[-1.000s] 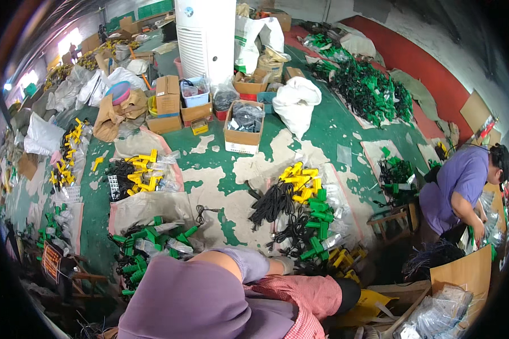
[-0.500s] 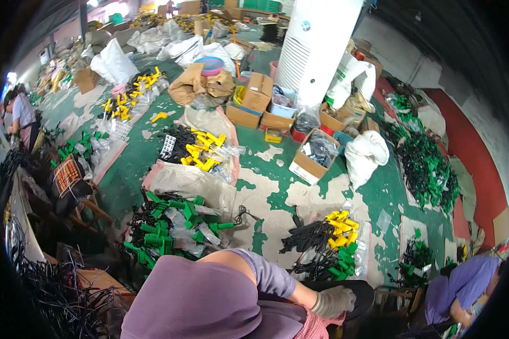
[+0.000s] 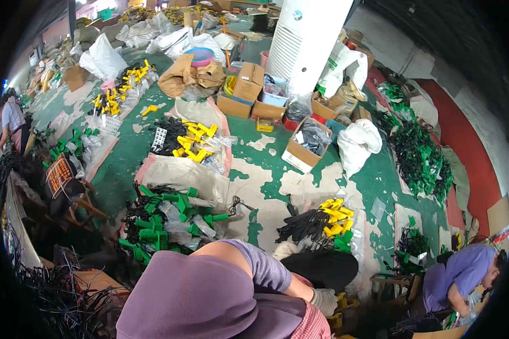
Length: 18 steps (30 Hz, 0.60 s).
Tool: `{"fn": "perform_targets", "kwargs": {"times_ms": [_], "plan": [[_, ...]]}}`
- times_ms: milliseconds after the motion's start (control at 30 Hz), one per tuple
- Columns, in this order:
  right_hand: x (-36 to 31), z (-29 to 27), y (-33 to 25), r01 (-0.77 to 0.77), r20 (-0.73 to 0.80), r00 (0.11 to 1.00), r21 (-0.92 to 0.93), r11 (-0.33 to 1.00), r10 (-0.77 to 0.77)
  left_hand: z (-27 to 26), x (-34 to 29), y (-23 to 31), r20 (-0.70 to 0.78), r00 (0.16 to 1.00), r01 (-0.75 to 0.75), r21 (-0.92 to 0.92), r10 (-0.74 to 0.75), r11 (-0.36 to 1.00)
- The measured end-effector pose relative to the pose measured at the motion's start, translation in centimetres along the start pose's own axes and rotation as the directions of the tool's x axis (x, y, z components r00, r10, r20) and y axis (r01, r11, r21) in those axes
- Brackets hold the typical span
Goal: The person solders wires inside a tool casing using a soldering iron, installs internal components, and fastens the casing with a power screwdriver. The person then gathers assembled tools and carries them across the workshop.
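Observation:
My left arm, in a purple sleeve (image 3: 192, 288) and a greyish striped oversleeve (image 3: 266, 265), bends across to the right. At its end is my left hand (image 3: 324, 301) in a grey knit glove, beside yellow pieces (image 3: 345, 311) at the lower edge. Its fingers are largely hidden, and whether it holds anything does not show. I cannot make out my right hand. A pale shape (image 3: 285, 250) pokes out above a dark rounded form (image 3: 322, 268); what it is stays unclear. Just beyond lie black cables (image 3: 302, 225) with yellow (image 3: 337, 216) and green ends (image 3: 343, 242).
A heap of green-ended cables (image 3: 164, 220) lies ahead on the left, with a yellow-ended pile (image 3: 195, 141) behind it. Cardboard boxes (image 3: 308, 144) and a white sack (image 3: 358, 147) stand near a white column (image 3: 302, 51). A co-worker (image 3: 461, 282) bends forward at right.
My view has shifted slightly. My gloved hand is lower against the dark form, next to yellow pieces now visible. The pale shape near the cables has come into sight. The co-worker's head shows more.

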State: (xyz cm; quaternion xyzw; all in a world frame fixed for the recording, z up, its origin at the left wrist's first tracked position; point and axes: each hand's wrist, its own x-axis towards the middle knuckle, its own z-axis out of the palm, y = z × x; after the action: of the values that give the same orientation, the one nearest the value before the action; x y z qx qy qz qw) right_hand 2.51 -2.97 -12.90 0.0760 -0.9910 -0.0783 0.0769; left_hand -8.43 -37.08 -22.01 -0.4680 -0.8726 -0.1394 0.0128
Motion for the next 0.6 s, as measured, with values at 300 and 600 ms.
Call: {"fn": "perform_targets", "kwargs": {"times_ms": [300,600], "plan": [[0.5,-3.8,-3.8,-0.157,0.183,0.975,0.188,0.970,0.122,2.2,1.4,0.3,0.283,0.959,0.017,-0.002,-0.016,1.000],[2.1,-5.2,-5.3,-0.324,0.403,0.887,0.200,0.925,0.224,1.0,-0.2,-0.2,0.287,0.954,0.127,-0.136,-0.084,0.983]]}}
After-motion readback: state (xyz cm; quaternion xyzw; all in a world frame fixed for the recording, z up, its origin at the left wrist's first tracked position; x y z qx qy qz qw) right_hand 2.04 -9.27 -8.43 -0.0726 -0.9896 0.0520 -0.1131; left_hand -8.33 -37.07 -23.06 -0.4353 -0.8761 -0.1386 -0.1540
